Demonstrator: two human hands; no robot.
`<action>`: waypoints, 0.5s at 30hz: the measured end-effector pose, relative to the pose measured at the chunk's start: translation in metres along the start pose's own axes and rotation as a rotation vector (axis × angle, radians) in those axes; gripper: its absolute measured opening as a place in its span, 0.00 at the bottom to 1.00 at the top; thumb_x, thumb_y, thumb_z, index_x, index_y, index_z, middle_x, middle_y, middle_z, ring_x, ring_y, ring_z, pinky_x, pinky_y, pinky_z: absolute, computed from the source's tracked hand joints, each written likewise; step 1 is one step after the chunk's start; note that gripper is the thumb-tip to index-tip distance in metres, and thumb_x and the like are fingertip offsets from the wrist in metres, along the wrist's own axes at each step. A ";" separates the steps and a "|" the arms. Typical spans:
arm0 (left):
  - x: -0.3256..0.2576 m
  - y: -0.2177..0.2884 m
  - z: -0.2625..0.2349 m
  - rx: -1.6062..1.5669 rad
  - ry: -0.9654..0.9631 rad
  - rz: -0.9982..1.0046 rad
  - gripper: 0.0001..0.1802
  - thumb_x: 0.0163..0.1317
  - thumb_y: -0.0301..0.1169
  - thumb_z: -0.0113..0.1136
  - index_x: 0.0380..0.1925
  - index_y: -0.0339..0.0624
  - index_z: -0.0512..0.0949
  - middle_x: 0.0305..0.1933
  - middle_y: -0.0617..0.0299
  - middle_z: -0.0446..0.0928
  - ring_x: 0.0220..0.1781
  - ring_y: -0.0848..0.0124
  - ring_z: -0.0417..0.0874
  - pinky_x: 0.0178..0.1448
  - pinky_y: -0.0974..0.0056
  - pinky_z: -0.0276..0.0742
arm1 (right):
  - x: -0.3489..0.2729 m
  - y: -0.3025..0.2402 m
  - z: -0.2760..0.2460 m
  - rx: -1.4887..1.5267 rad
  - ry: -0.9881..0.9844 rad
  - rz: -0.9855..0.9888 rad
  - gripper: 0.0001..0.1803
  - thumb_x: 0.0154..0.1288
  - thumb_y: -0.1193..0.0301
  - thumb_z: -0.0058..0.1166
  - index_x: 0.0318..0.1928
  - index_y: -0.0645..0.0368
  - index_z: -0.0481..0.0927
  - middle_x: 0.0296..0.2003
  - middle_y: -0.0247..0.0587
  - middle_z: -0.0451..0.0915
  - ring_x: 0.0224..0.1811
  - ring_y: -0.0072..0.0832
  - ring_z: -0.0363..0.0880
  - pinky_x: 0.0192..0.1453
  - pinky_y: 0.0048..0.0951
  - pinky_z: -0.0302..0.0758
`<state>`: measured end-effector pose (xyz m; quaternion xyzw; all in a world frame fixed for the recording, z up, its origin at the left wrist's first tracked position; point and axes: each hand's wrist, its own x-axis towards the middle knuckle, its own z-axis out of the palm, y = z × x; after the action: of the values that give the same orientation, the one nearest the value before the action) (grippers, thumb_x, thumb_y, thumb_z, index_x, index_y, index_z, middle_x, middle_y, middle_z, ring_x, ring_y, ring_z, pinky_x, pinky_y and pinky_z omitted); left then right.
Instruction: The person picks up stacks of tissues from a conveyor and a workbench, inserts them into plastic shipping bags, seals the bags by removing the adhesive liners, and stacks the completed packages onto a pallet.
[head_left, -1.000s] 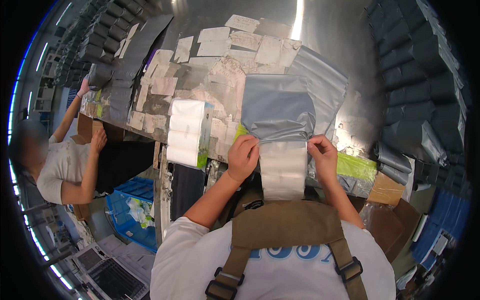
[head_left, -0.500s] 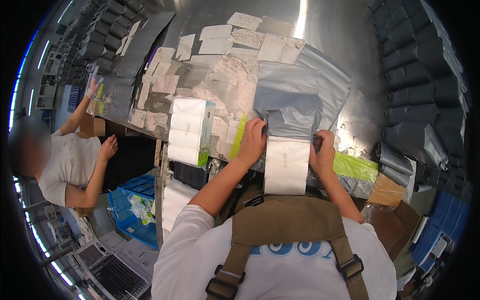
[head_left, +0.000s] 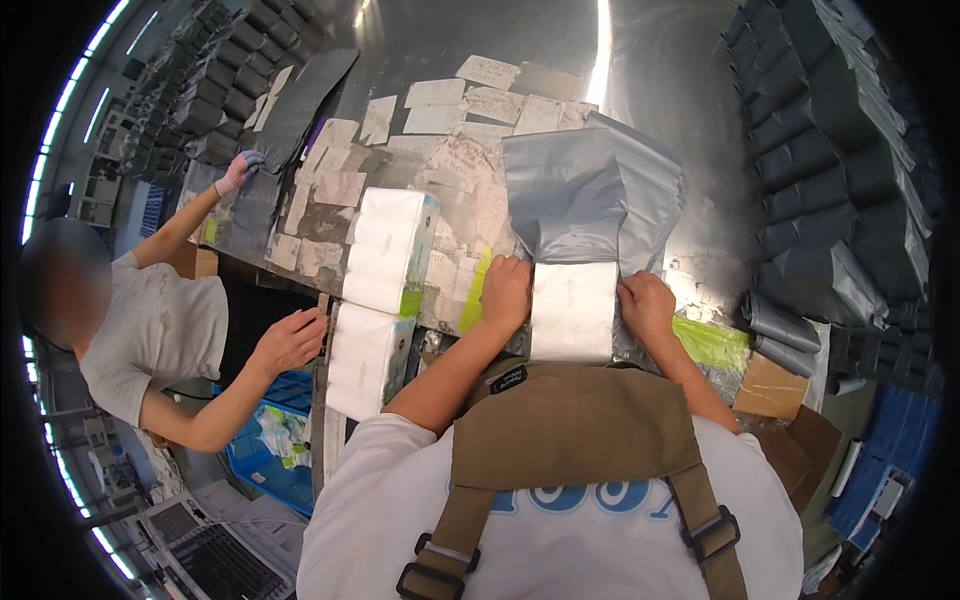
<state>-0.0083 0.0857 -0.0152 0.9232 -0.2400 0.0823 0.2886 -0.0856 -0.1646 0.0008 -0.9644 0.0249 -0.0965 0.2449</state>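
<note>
A white pack of tissue rolls (head_left: 574,315) lies in front of my body, its far end inside the mouth of a grey plastic mailing bag (head_left: 565,200). My left hand (head_left: 506,293) is closed at the left corner of the bag mouth, fingers curled against the pack's side. At the right corner my right hand (head_left: 647,304) pinches the bag's edge between thumb and fingers. More grey bags (head_left: 652,190) lie fanned out beneath this one. To the left, two more white roll packs with green ends stand in line, a far one (head_left: 388,250) and a near one (head_left: 368,360).
The metal table (head_left: 690,90) carries many stuck paper labels (head_left: 435,92). Dark filled bags (head_left: 810,150) are piled along the right. A co-worker (head_left: 160,320) stands at the left, one gloved hand (head_left: 240,172) on dark bags, beside a blue crate (head_left: 265,460). Cardboard (head_left: 772,385) sits at the near right.
The pack has gone further into the bag, with less of it showing. The left-hand packs have shifted away from me. The co-worker's bare hand has moved toward them; the gloved hand has come down.
</note>
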 end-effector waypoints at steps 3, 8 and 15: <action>-0.021 0.000 -0.019 -0.148 -0.149 0.075 0.02 0.53 0.21 0.57 0.25 0.35 0.74 0.30 0.48 0.74 0.38 0.48 0.74 0.43 0.50 0.71 | -0.030 -0.003 -0.012 -0.009 -0.145 -0.040 0.07 0.54 0.68 0.64 0.28 0.57 0.83 0.29 0.42 0.80 0.34 0.42 0.79 0.37 0.42 0.75; -0.083 0.005 -0.025 -0.258 -0.373 -0.026 0.03 0.53 0.21 0.55 0.23 0.35 0.73 0.28 0.47 0.73 0.37 0.46 0.75 0.41 0.48 0.71 | -0.075 -0.005 -0.033 0.199 -0.510 0.079 0.06 0.54 0.67 0.63 0.28 0.56 0.85 0.30 0.43 0.83 0.34 0.43 0.81 0.37 0.40 0.76; -0.069 0.006 -0.034 -0.327 -0.364 -0.097 0.04 0.54 0.23 0.57 0.24 0.34 0.73 0.25 0.47 0.74 0.31 0.51 0.77 0.35 0.53 0.72 | -0.052 0.003 -0.028 0.278 -0.405 0.113 0.09 0.57 0.65 0.62 0.32 0.57 0.86 0.31 0.44 0.84 0.33 0.44 0.82 0.37 0.41 0.77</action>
<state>-0.0723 0.1282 -0.0040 0.8743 -0.2537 -0.1394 0.3897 -0.1424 -0.1753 0.0140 -0.9183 0.0158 0.1100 0.3800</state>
